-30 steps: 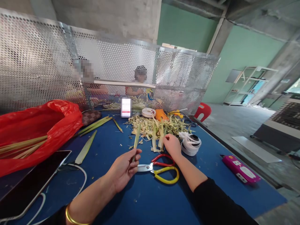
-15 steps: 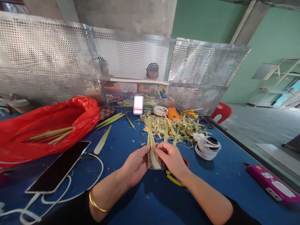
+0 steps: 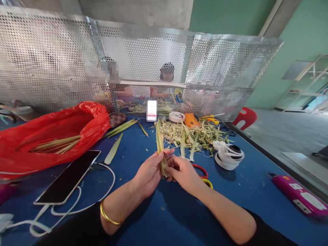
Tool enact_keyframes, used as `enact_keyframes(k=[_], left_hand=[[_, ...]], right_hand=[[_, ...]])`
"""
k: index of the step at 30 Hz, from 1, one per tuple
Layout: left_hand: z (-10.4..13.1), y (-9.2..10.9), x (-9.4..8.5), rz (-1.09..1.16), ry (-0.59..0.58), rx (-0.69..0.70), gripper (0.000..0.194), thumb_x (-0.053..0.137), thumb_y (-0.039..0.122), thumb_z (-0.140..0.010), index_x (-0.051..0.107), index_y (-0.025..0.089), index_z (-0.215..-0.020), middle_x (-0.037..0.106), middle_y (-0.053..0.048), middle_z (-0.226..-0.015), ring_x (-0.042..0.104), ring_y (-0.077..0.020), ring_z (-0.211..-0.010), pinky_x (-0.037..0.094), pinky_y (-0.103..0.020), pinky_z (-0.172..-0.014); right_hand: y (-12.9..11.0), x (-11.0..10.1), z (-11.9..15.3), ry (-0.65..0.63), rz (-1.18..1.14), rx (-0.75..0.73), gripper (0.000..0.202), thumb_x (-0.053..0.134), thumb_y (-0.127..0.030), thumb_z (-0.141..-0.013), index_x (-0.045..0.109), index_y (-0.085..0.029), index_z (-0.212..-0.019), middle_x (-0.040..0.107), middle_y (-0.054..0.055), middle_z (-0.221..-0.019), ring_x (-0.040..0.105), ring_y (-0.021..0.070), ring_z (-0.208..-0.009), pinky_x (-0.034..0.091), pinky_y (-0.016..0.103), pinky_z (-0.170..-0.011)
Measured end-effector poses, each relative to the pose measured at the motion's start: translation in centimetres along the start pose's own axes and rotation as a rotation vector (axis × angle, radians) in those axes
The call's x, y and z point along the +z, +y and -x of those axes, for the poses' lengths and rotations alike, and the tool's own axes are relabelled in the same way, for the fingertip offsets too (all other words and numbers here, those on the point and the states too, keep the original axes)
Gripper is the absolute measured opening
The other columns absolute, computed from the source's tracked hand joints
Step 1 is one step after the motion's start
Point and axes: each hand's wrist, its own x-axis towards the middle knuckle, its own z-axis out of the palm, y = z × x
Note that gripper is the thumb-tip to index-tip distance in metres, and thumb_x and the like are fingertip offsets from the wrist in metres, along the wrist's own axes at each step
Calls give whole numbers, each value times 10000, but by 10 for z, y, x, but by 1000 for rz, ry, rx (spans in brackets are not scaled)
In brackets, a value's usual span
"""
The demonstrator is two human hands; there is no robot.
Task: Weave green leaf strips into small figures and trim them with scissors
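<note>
My left hand (image 3: 150,172) is closed on a bundle of pale green leaf strips (image 3: 160,141), which stands up above the fingers and leans slightly left. At the lower end of the bundle, the fingers of my right hand (image 3: 183,172) pinch the strips, close to the left fingertips. Partly under my right forearm lie scissors with red and yellow handles (image 3: 201,171); their blades are hidden. Beyond the hands is a heap of leaf scraps (image 3: 205,135), with two flat pale leaf pieces (image 3: 182,143) at its near edge.
On the blue table (image 3: 143,222) are a red bag (image 3: 92,116) of stalks, a tablet (image 3: 68,177) with white cables, a roll of white ribbon (image 3: 229,157) and a purple case (image 3: 298,194). Behind a perforated metal screen (image 3: 153,48), two people sit.
The leaf bundle is now narrower and more closed between my hands. My right hand has shifted slightly, and more of the red scissor handle shows. The view has tilted a little.
</note>
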Motion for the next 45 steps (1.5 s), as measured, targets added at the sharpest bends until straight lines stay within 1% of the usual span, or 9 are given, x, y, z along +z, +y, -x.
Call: enact_keyframes(k=[3, 6, 10, 15, 20, 27, 31, 37, 45], left_hand=[[-1, 2, 0, 35, 53, 41, 107, 467, 222, -889, 565, 181, -897, 610, -82, -1163, 645, -187, -717, 512, -304, -493], [-1, 2, 2, 25, 95, 41, 137, 464, 202, -893, 584, 147, -930, 638, -114, -1104, 652, -191, -783, 533, -298, -575], [-2, 1, 3, -25, 108, 69, 118, 479, 184, -881, 589, 147, -902, 666, -117, -1044, 661, -206, -780, 531, -292, -550], [-2, -1, 2, 9, 183, 103, 79, 516, 176, -866, 589, 166, -837, 681, -91, -1056, 661, -195, -894, 535, -309, -771], [-2, -1, 2, 10, 171, 117, 78, 512, 171, -873, 587, 156, -879, 691, -96, -1044, 663, -184, -903, 530, -291, -785], [-4, -1, 0, 18, 192, 148, 97, 500, 155, -880, 589, 149, -843, 710, -95, -990, 666, -183, -932, 502, -300, -877], [-4, -1, 0, 32, 206, 154, 104, 505, 148, -877, 606, 147, -849, 707, -93, -998, 665, -171, -926, 501, -281, -879], [-4, 0, 2, 7, 216, 133, 184, 459, 154, -898, 629, 130, -963, 681, -110, -1060, 658, -182, -932, 511, -285, -848], [-2, -9, 0, -25, 232, 153, 123, 562, 199, -847, 660, 176, -917, 632, -82, -1197, 571, -203, -1120, 493, -231, -813]], right_hand=[[-2, -1, 1, 35, -4, 34, 124, 571, -268, -791, 546, -178, -709, 574, -38, -577, 576, 113, -474, 439, 217, -471], [-4, -1, 1, 75, -53, 75, 147, 562, -285, -796, 538, -183, -692, 550, -46, -538, 565, 113, -458, 449, 224, -475], [-4, 0, 1, 55, -49, 60, 192, 530, -352, -825, 537, -190, -721, 559, -40, -550, 565, 125, -471, 460, 244, -487], [-4, 2, 3, 125, 256, -85, 199, 716, -301, -690, 591, -194, -802, 667, -4, -732, 613, 156, -658, 458, 243, -582], [-3, -1, 5, 136, 439, -178, 19, 580, -217, -803, 579, -203, -816, 664, -4, -727, 603, 143, -641, 430, 225, -592], [-4, -3, 8, 187, 788, -263, 175, 443, -179, -873, 596, -196, -790, 664, 38, -744, 604, 169, -678, 381, 239, -604], [-4, -4, 7, 181, 653, -206, 134, 445, -235, -887, 575, -212, -868, 660, 9, -709, 594, 156, -606, 381, 234, -569], [-6, -2, 4, 271, 156, -99, 179, 545, -326, -819, 562, -200, -694, 572, -19, -625, 544, 144, -610, 397, 229, -570], [-10, 13, 8, 64, -214, 85, 241, 698, -386, -675, 602, -168, -633, 547, -41, -602, 497, 118, -603, 401, 236, -597]])
